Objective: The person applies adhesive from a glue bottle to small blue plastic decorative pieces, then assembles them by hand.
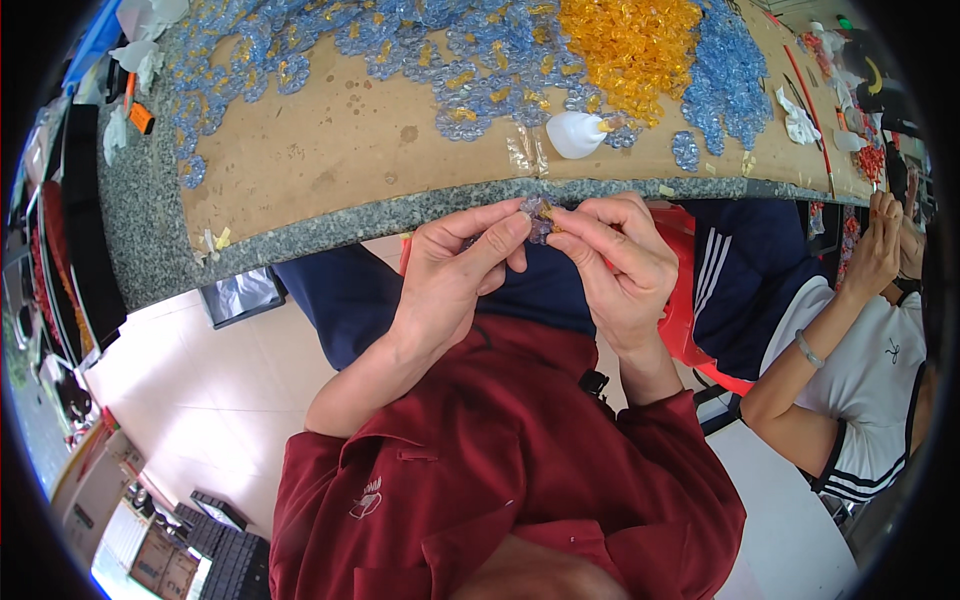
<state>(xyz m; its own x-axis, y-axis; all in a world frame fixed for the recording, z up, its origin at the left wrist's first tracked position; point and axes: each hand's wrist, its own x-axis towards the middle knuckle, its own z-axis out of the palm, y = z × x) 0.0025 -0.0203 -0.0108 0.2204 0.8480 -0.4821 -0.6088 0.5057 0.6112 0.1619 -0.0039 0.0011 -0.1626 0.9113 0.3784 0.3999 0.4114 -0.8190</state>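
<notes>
Just off the table's near edge, my left hand [455, 260] pinches a clear blue, flower-like plastic piece [538, 228] between thumb and fingers. My right hand [625, 265] closes on the same piece from the other side, where a bit of amber plastic shows; the fingertips partly cover it. Beyond my right hand, a white squeeze bottle [575, 135] with an amber tip rests on the cardboard. One loose blue piece [685, 151] lies to the right of the bottle.
Cardboard [330, 150] covers the grey speckled tabletop [150, 215]. Many blue pieces with amber centres [390, 50] spread along the back, beside an amber heap [630, 50] and a plain blue heap [725, 80]. An orange-handled tool [140, 118] lies left. A co-worker [850, 370] sits at right.
</notes>
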